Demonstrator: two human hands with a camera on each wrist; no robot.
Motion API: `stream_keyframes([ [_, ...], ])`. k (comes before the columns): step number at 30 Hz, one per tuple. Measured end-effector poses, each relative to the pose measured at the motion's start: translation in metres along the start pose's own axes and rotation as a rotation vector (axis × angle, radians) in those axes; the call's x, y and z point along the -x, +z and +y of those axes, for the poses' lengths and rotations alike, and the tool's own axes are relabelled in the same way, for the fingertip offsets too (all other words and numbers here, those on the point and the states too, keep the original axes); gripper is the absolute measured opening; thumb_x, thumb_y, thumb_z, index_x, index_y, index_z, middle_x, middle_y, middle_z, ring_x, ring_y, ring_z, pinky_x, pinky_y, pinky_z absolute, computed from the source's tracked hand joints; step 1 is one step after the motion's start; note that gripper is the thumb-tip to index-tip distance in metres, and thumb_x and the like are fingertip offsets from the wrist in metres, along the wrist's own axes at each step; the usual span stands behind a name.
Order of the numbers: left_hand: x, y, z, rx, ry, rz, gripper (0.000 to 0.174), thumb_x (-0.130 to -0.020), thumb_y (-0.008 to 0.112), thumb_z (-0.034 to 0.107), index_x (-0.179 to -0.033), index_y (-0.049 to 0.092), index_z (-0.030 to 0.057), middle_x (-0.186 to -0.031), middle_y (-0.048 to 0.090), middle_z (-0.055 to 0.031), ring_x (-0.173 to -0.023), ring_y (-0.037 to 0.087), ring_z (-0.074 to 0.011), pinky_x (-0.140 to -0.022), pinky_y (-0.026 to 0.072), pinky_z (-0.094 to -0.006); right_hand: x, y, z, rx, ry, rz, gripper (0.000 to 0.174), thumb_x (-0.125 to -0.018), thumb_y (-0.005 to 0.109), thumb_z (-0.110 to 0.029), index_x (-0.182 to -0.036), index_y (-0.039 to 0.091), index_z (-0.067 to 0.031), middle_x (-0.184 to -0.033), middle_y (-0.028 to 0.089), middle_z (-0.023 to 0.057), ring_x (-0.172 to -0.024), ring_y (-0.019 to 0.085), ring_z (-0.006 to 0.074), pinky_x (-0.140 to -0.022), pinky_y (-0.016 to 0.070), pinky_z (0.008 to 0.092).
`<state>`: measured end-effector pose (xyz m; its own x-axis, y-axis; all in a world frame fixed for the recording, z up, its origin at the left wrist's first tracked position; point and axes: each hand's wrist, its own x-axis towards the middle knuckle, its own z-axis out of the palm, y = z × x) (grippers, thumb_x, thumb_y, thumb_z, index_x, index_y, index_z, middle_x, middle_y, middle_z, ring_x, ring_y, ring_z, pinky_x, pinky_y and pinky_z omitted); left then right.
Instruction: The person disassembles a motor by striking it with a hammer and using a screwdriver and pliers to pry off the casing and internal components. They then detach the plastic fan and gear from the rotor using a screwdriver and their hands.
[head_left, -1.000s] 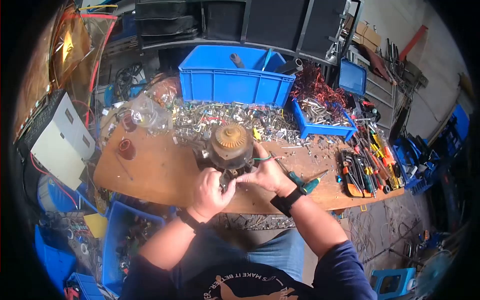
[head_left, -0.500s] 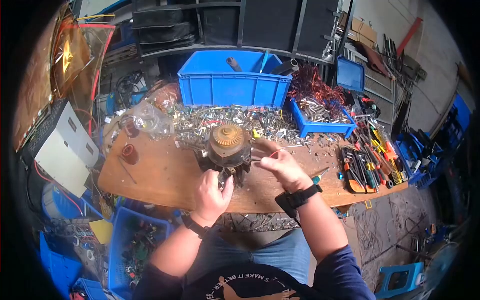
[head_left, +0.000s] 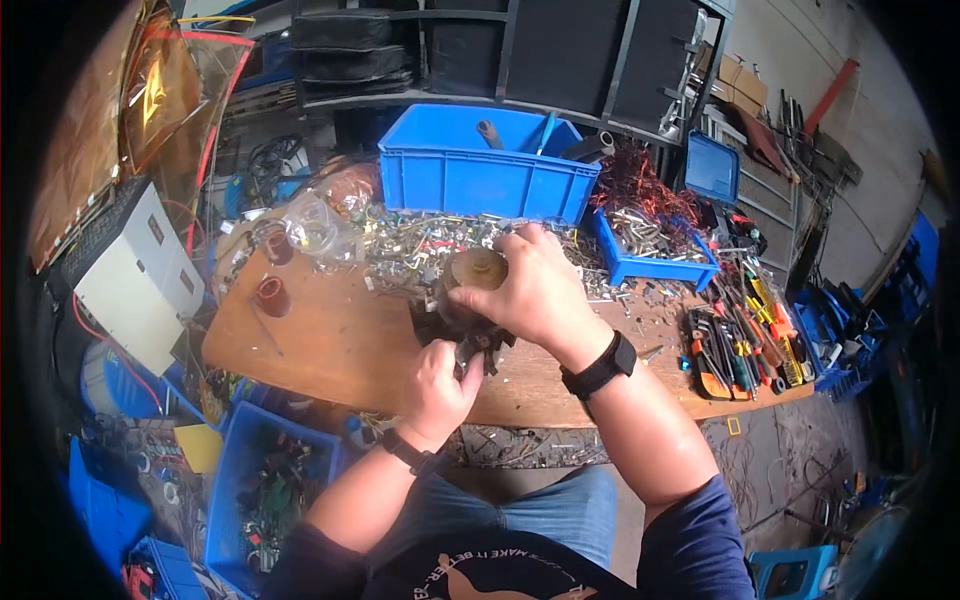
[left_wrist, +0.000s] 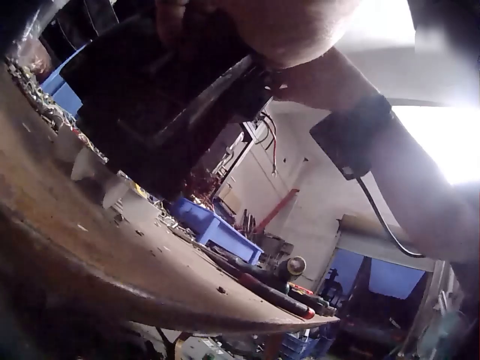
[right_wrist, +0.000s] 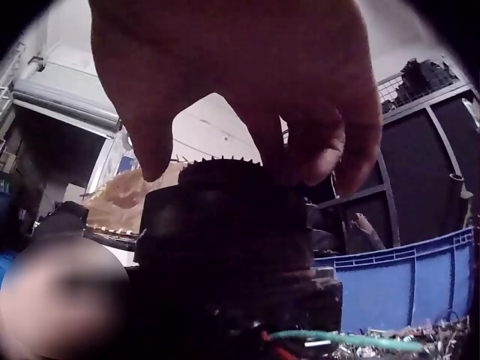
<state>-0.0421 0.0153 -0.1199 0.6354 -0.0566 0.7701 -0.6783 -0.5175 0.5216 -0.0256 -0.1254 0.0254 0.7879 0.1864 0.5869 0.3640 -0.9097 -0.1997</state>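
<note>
A motor with a finned disc on top stands over the table. My left hand grips its dark lower part from the near side, with the thumb along the front. My right hand has come over the top, thumb on the near side and fingers on the far side. In the right wrist view, the thumb and fingers straddle the toothed top of the dark motor, and a green wire sticks out low on the right. The left wrist view shows the motor as a dark shape tilted above the table.
Behind the motor, small metal scraps cover the wooden table before a large blue bin. A smaller blue tray holds metal pieces. Hand tools lie at the right edge; a reddish-brown ring sits left.
My right hand left the motor's right side, drew back with its fingers spread, then moved up over the motor's top and took hold there. My left hand kept its grip low on it.
</note>
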Motion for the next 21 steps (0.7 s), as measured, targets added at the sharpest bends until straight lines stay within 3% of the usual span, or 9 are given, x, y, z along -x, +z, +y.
stream_keyframes([
  [7,-0.004,-0.005,0.008,-0.026,-0.025,-0.018,0.024,-0.079,0.072,0.015,-0.082,0.051,0.0024,-0.074,0.056,-0.0155,-0.072,0.057,-0.0377,-0.064,0.0460,-0.0461,-0.011,-0.006,-0.009,0.146,0.065,-0.085,0.055,-0.066,0.079,-0.046,-0.090,0.069,0.0016,-0.096,0.065,0.0195,-0.096,0.061,0.0354,-0.086,0.0505,0.0411],
  [14,-0.007,-0.007,0.004,0.004,0.020,-0.008,0.025,-0.079,0.072,0.016,-0.081,0.052,0.0021,-0.074,0.056,-0.0161,-0.071,0.057,-0.0376,-0.062,0.0452,-0.0450,-0.023,-0.013,-0.010,0.077,0.098,-0.231,0.052,-0.068,0.077,-0.042,-0.090,0.069,0.0037,-0.088,0.068,0.0229,-0.086,0.066,0.0373,-0.079,0.0524,0.0421],
  [15,-0.007,-0.009,0.005,0.010,0.019,-0.020,0.024,-0.079,0.072,0.015,-0.082,0.053,0.0016,-0.074,0.056,-0.0167,-0.071,0.056,-0.0381,-0.062,0.0449,-0.0447,-0.025,-0.016,-0.012,0.045,0.139,-0.277,0.054,-0.067,0.079,-0.043,-0.092,0.069,0.0046,-0.093,0.068,0.0245,-0.094,0.065,0.0376,-0.084,0.0526,0.0432],
  [21,-0.009,-0.012,0.007,0.009,-0.009,-0.035,0.028,-0.078,0.074,0.016,-0.077,0.050,0.0021,-0.072,0.054,-0.0161,-0.071,0.055,-0.0372,-0.062,0.0445,-0.0448,-0.030,-0.016,-0.013,-0.014,0.175,-0.318,0.052,-0.066,0.079,-0.040,-0.090,0.069,0.0051,-0.091,0.069,0.0247,-0.090,0.067,0.0372,-0.082,0.0531,0.0421],
])
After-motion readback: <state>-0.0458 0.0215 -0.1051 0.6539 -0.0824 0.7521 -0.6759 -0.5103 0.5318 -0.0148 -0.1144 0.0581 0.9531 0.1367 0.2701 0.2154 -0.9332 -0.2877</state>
